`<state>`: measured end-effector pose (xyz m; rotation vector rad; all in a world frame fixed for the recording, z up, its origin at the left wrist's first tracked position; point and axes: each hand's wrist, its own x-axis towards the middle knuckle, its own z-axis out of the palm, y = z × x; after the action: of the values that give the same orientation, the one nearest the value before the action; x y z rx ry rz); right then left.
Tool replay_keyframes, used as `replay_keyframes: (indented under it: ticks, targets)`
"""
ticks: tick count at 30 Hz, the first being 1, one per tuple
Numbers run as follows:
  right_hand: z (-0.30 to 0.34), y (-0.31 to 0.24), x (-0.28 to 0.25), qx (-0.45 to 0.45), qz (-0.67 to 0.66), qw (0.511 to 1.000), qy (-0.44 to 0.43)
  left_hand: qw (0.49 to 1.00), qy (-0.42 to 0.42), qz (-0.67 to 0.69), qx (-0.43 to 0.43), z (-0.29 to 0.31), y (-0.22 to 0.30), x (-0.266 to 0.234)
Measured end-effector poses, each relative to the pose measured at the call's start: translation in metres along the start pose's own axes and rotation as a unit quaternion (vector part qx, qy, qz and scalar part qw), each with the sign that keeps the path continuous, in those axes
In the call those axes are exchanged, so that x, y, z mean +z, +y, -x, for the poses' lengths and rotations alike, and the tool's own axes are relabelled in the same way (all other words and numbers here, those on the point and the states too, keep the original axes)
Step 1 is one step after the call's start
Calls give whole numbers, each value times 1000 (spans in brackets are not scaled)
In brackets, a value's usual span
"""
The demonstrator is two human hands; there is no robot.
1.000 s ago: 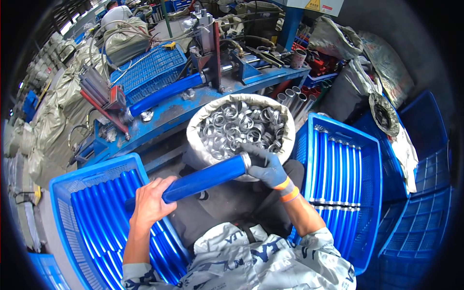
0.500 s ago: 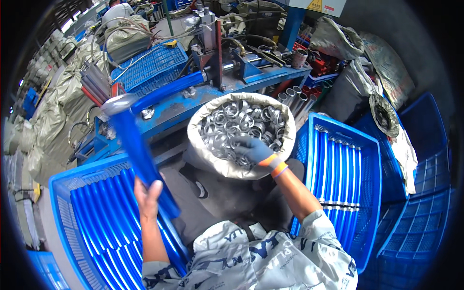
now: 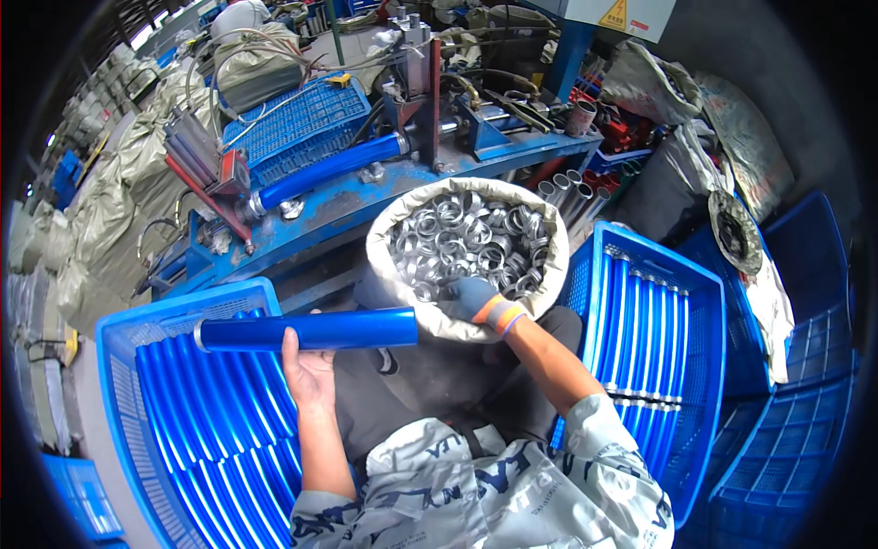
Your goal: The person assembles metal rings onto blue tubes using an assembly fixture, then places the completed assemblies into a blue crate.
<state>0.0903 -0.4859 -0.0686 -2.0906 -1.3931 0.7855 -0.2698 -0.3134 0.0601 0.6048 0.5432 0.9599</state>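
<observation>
My left hand (image 3: 313,373) grips a blue tube (image 3: 306,331) from below, its thumb up along the near side. The tube lies nearly level, with a silver ring on its left end; the right end bears no ring and reaches close to the sack. My right hand (image 3: 471,300), in a dark glove with an orange cuff, is at the near rim of a pale sack (image 3: 377,240). Its fingers are curled down, and whatever they hold is hidden. Loose silver metal rings (image 3: 453,245) fill the sack.
Blue crates of blue tubes stand on both sides: the left crate (image 3: 114,320) and the right crate (image 3: 718,343). Ahead, a blue workbench (image 3: 334,215) carries a clamping machine (image 3: 416,101) with another blue tube (image 3: 329,172) in it. Full sacks (image 3: 645,82) stand at the back right.
The tube in my left hand has swung from steeply upright to level, its ringed end now at the left. My right hand has drawn back from among the rings to the sack's near rim.
</observation>
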Motion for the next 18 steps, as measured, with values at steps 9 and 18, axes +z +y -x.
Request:
replay_keyframes:
  ticks: [9,18]
  targets:
    - [-21,-29,24,-47,37,996,69,1000,-1,1,-11,11,-7,-1]
    - [-14,-49,15,10,-204,978,50,999,43,12,-4,9,-16,-11]
